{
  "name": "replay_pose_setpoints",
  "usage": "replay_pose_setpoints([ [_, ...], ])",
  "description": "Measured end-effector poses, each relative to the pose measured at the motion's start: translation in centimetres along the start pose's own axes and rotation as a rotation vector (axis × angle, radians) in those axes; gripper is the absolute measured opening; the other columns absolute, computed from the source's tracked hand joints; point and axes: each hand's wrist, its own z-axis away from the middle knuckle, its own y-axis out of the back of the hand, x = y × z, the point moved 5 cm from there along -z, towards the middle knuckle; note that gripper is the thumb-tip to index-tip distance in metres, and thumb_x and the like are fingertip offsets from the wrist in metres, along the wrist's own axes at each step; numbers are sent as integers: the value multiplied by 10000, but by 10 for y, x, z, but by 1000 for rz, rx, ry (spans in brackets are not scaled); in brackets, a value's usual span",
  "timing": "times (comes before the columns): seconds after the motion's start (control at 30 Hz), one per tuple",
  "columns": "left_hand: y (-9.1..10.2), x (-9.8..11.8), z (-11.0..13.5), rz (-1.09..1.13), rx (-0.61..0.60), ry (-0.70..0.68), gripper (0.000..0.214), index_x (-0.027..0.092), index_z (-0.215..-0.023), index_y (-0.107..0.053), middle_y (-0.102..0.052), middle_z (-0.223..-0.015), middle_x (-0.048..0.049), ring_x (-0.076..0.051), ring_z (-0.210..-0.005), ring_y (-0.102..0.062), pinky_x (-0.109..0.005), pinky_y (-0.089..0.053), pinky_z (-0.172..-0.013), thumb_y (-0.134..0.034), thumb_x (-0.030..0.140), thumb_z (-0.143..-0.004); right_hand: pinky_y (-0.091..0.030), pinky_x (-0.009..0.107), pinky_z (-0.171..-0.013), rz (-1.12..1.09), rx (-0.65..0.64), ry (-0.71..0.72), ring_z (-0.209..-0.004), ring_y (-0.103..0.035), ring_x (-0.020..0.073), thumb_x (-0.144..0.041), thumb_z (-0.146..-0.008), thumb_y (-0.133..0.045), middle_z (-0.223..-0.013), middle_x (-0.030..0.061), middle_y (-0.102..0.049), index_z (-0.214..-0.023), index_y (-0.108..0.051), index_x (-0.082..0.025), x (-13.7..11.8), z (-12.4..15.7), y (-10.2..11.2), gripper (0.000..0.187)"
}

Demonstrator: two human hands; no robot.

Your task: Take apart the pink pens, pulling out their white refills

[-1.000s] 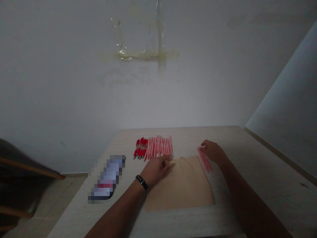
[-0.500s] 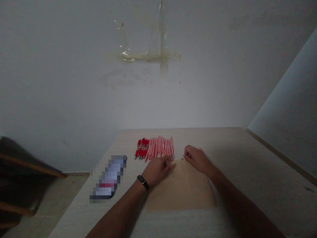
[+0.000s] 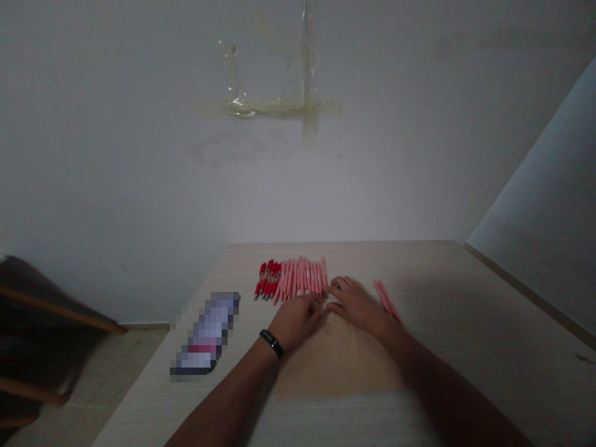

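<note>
A piece of brown paper point(image 3: 347, 366), perhaps an envelope, lies flat on the table under both forearms. My left hand point(image 3: 298, 318), with a black band at its wrist, rests at the paper's far left corner, its fingers curled and closed on the paper edge. Beside it, my right hand point(image 3: 352, 303) is open over the far edge, thumb and index finger apart and pointing left. Just beyond the fingertips is a row of pink pens point(image 3: 302, 276), with several red pens point(image 3: 267, 279) at its left end. Two pink pens point(image 3: 387, 300) lie to the right of my right hand, partly behind the wrist.
A pixelated phone-like slab point(image 3: 205, 335) lies on the left of the pale wooden table point(image 3: 470, 323). Behind the table stands a grey wall point(image 3: 395, 155) with clear tape on it. A dark chair-like object point(image 3: 41, 335) stands at the far left.
My right hand has moved left, close to my left hand, and its curled fingers have spread. Two pink pens now show right of it. My left hand has stayed put.
</note>
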Motion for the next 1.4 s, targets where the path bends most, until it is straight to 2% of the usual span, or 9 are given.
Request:
replay_pose_setpoints([
  [0.1,0,0,0,8,1,7,314,204,-1076,-658,-708,-965,-85,-205,-797,-629,-259,-353,-637,-555,437,-892,-368,390,-982,18,4,-17,-1119,-482,240,-342,-930,-598,-1141,80,-569,-1211,-590,-247,1,0,1,297],
  [0.23,0,-1,0,9,-4,13,342,206,-1117,-645,-708,-977,-84,-208,-813,-629,-260,-361,-641,-547,444,-893,-379,367,-964,20,50,-85,-1084,-500,229,-287,-936,-578,-1107,86,-582,-1140,-616,-201,7,1,6,225],
  [0.43,-1,-1,0,-5,-14,33,377,194,-1138,-647,-707,-944,-86,-213,-818,-629,-268,-374,-658,-541,458,-892,-379,365,-973,43,43,-106,-1104,-503,231,-275,-931,-580,-1129,88,-594,-1214,-605,-225,13,1,0,287],
  [0.63,-1,-1,0,-22,-24,24,370,200,-1134,-642,-706,-966,-82,-213,-835,-629,-268,-378,-659,-539,462,-894,-389,333,-933,70,97,-175,-1022,-527,219,-207,-932,-540,-1056,89,-622,-1053,-614,-158,17,2,3,150],
  [0.83,0,-1,0,-17,-27,35,377,196,-1137,-647,-703,-949,-85,-216,-829,-624,-269,-375,-652,-539,459,-888,-399,309,-829,112,145,-327,-929,-559,214,-189,-905,-553,-956,85,-645,-920,-609,-175,28,5,8,60],
  [0.97,-1,1,0,-3,-25,35,378,195,-1129,-651,-702,-944,-92,-220,-811,-624,-271,-368,-641,-539,462,-887,-398,335,-842,163,148,-372,-944,-573,241,-255,-893,-591,-937,105,-657,-898,-634,-184,36,7,4,83],
  [1.2,-1,-1,1,4,-14,34,373,200,-1113,-660,-702,-918,-86,-217,-774,-620,-267,-357,-623,-552,471,-881,-398,345,-805,174,118,-417,-888,-586,243,-229,-901,-550,-905,127,-658,-842,-643,-167,41,6,4,126],
  [1.4,2,-4,-2,70,44,47,301,186,-1048,-679,-692,-822,-59,-191,-724,-602,-258,-354,-617,-549,400,-881,-387,308,-757,142,181,-443,-831,-581,210,-211,-876,-558,-878,90,-654,-813,-619,-179,42,9,13,93],
])
